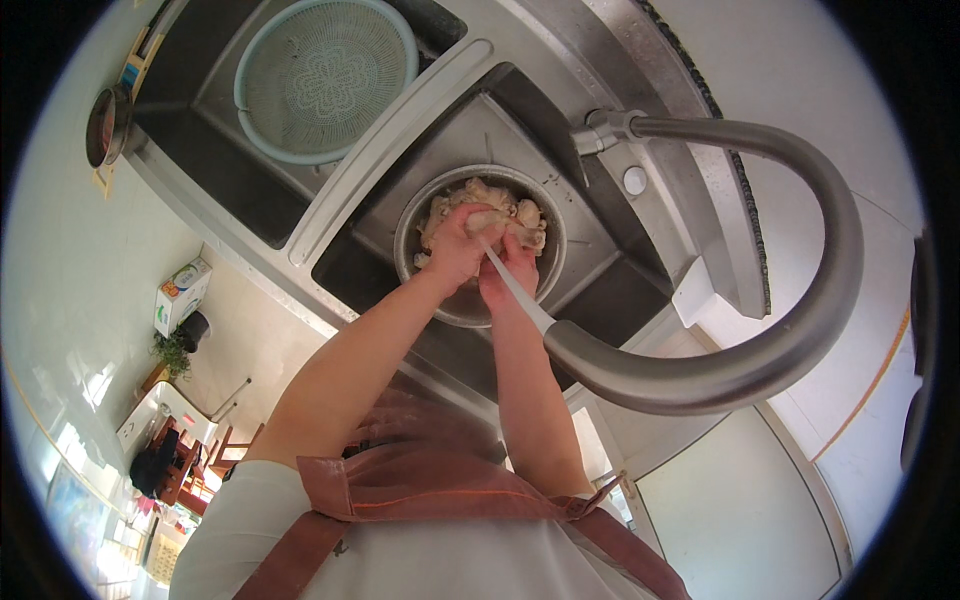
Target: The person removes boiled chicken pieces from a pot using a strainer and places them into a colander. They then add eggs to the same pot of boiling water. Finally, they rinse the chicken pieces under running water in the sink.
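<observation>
A round metal bowl (556,255) stands in the right-hand basin of a steel sink, holding several pale pieces of raw meat (480,193) that look like chicken. My left hand (459,247) grips one pale piece (489,220) just above the others. From the right, my right hand (514,270) has its fingers on the same piece or one touching it; which is hard to tell. A stream of water (514,285) runs from the curved grey faucet (780,375) onto both hands. The lower part of the bowl is partly hidden by my wrists.
A light-blue plastic colander (330,75) sits in the left basin, beyond the steel divider (390,150). The faucet's neck arches close over my right forearm. A white holder (694,292) is at the sink's right edge. A small metal pan (109,126) is at far left.
</observation>
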Motion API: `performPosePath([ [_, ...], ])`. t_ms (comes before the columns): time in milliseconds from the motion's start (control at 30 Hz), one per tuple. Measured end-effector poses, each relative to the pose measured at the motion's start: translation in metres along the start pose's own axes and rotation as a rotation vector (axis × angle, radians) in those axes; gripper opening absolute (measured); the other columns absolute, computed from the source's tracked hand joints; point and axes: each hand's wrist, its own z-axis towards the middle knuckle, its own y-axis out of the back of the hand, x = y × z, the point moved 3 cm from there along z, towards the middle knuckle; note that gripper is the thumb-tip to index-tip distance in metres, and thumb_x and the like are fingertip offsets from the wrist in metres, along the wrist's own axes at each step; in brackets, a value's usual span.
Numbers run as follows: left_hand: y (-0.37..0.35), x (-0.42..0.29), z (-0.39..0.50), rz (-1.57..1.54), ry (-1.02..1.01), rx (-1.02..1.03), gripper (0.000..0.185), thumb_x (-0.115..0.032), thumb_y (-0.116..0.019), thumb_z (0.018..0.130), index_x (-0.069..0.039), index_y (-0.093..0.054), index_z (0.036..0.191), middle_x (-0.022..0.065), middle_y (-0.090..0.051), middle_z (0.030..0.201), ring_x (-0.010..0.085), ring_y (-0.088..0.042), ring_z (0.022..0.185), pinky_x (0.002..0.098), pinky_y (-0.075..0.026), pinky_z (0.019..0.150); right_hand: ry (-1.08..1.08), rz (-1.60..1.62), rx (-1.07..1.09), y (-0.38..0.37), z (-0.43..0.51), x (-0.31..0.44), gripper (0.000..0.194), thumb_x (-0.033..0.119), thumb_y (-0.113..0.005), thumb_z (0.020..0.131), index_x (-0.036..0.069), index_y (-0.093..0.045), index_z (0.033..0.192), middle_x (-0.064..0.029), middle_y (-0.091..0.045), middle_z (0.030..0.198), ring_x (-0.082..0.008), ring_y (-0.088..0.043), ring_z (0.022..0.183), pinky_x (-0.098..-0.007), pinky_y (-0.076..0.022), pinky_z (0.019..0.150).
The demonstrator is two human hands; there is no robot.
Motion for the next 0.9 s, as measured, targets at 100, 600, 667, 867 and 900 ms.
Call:
performPosePath([
  [100,-0.004,-0.005,-0.009,0.027,-0.053,0.028,0.034,-0.025,-0.068,0.095,0.000,-0.061,0.118,0.0096,-0.069,0.102,0.0179,-0.065,0.090,0.0325,-0.054,0.079,0.060,-0.208,-0.024,0.008,0.002,-0.005,0.030,0.009,-0.063,0.098,0.011,-0.054,0.127,-0.0064,-0.063,0.121,-0.0235,-0.064,0.109,-0.0389,-0.0580,0.086],
  [600,0.003,0.016,0.012,-0.495,0.636,0.016,0.033,-0.026,-0.060,0.098,-0.005,-0.061,0.122,0.0078,-0.066,0.110,0.0213,-0.064,0.101,0.0367,-0.055,0.087,0.164,-0.548,0.047,-0.021,-0.019,0.002,0.037,0.003,-0.066,0.093,0.006,-0.058,0.129,-0.0118,-0.062,0.130,-0.0247,-0.061,0.119,-0.0352,-0.0496,0.101],
  [667,0.013,0.009,0.016,-0.516,0.758,0.131,0.035,-0.028,-0.058,0.099,-0.004,-0.060,0.124,0.0094,-0.066,0.115,0.0222,-0.063,0.106,0.0379,-0.055,0.091,0.279,-0.715,0.284,-0.039,-0.035,0.005,0.040,0.000,-0.065,0.090,0.005,-0.058,0.129,-0.0123,-0.061,0.133,-0.0260,-0.057,0.125,-0.0365,-0.0447,0.106],
  [867,0.029,-0.007,0.018,-0.651,0.720,0.405,0.042,-0.024,-0.058,0.098,-0.003,-0.057,0.133,0.0136,-0.064,0.127,0.0251,-0.062,0.116,0.0372,-0.053,0.098,0.305,-0.645,0.106,-0.021,-0.036,0.037,0.043,-0.004,-0.058,0.084,0.000,-0.060,0.128,-0.0127,-0.062,0.129,-0.0242,-0.057,0.123,-0.0360,-0.0434,0.107],
  [900,0.025,-0.007,0.017,-0.746,0.754,0.446,0.042,-0.023,-0.059,0.097,-0.004,-0.056,0.135,0.0130,-0.065,0.124,0.0240,-0.065,0.111,0.0343,-0.055,0.094,0.219,-0.495,0.041,-0.009,-0.032,0.039,0.043,-0.004,-0.058,0.084,0.000,-0.060,0.127,-0.0129,-0.062,0.128,-0.0237,-0.058,0.121,-0.0354,-0.0442,0.106],
])
